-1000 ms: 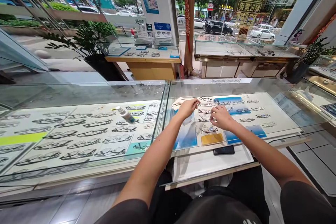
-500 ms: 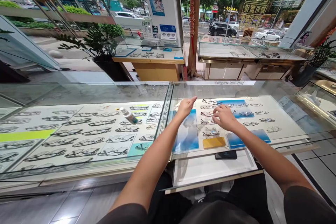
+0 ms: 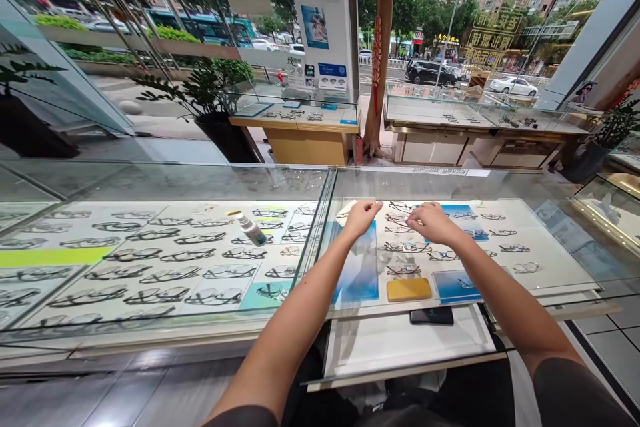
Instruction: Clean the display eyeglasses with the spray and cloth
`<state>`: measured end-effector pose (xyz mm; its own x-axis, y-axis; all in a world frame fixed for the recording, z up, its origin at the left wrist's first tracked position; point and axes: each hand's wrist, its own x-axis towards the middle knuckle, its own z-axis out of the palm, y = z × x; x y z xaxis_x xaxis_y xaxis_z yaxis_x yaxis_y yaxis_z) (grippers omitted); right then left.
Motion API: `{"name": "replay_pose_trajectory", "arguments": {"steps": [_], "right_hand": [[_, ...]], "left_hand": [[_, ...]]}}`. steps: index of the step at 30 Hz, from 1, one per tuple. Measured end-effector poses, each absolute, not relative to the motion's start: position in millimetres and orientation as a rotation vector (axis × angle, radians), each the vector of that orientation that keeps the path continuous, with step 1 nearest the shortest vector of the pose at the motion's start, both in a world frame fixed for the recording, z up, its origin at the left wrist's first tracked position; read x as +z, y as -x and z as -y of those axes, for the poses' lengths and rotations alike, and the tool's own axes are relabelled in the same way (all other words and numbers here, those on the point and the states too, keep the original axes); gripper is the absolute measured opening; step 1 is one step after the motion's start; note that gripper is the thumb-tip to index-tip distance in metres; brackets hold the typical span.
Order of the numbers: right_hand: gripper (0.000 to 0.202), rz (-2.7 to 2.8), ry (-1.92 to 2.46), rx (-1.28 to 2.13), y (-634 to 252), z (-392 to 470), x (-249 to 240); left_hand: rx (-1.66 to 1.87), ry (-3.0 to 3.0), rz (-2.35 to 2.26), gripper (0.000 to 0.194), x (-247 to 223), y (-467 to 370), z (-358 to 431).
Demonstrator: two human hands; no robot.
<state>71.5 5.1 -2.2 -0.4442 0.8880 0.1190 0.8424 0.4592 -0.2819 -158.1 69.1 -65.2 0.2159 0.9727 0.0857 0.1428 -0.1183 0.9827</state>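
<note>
My left hand (image 3: 363,218) is closed in a pinch above the glass counter. Beside its knuckles shows a cream cloth (image 3: 345,213); I cannot tell whether the hand holds it. My right hand (image 3: 434,223) faces it with bent fingers drawn together, and anything in them is too small to make out. Between the hands appear dark eyeglasses (image 3: 401,207) and, just below, reddish eyeglasses (image 3: 396,218). Whether these lie in the case or touch the fingertips is unclear. Nearer me are more eyeglasses (image 3: 403,269) and a yellow case (image 3: 409,289).
A white spray bottle (image 3: 251,229) stands on the glass at left, over rows of displayed eyeglasses. An open white drawer (image 3: 400,347) juts out before me, with a black phone (image 3: 431,315) at its far edge. Other display counters (image 3: 310,123) line the window.
The view has tilted up, so the scene sits lower. My left thumb, raised before, has come down into a pinch. My right fingers, more spread before, are closer together.
</note>
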Motion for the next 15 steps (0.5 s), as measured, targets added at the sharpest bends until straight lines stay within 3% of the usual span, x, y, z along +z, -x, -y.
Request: {"name": "replay_pose_trajectory", "arguments": {"steps": [5, 9, 15], "right_hand": [[0.036, 2.391, 1.234, 0.072, -67.4, -10.2, 19.6], [0.032, 2.388, 0.962, -0.209, -48.4, -12.8, 7.3], [0.033, 2.392, 0.824, -0.438, -33.2, -17.9, -15.8]], "left_hand": [[0.866, -1.229, -0.914, 0.042, -63.6, 154.9, -68.2], [0.733, -1.051, -0.741, 0.033, -60.5, 155.5, -62.3], [0.747, -0.857, -0.584, 0.051, -60.6, 164.9, -64.2]]}}
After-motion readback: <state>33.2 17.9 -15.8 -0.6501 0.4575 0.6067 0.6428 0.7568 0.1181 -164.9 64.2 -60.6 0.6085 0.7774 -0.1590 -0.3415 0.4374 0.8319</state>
